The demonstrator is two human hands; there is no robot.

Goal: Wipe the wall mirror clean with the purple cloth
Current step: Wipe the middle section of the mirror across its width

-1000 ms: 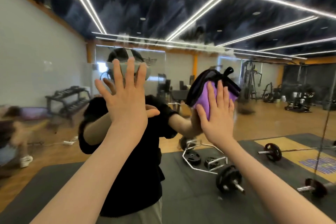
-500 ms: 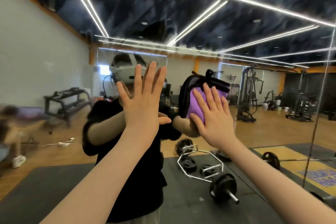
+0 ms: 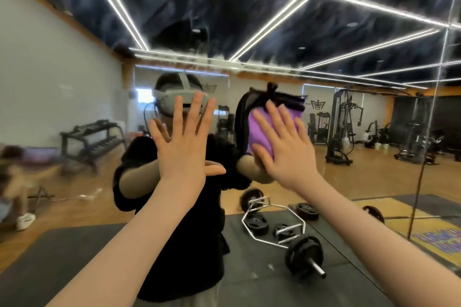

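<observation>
Barbell [image 3: 303, 255] reflected below cloth [image 3: 264, 129], mirror [image 3: 374, 157].

Bright strip lighting, blurred left edge

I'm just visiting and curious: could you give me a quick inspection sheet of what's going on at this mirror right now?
Surface: wall mirror, a vertical seam near its right side; smears too faint to judge.
Job's things: purple cloth, flat on the glass.
Clutter: nothing seen on the glass itself.
Hands: left hand flat, fingers spread, on the mirror; right hand presses the cloth with straight fingers.
Cables: a cord on the floor at the left, seen in reflection.
Surroundings: reflected gym, with a barbell, weight plates, a dumbbell rack, machines and ceiling light strips.
</observation>
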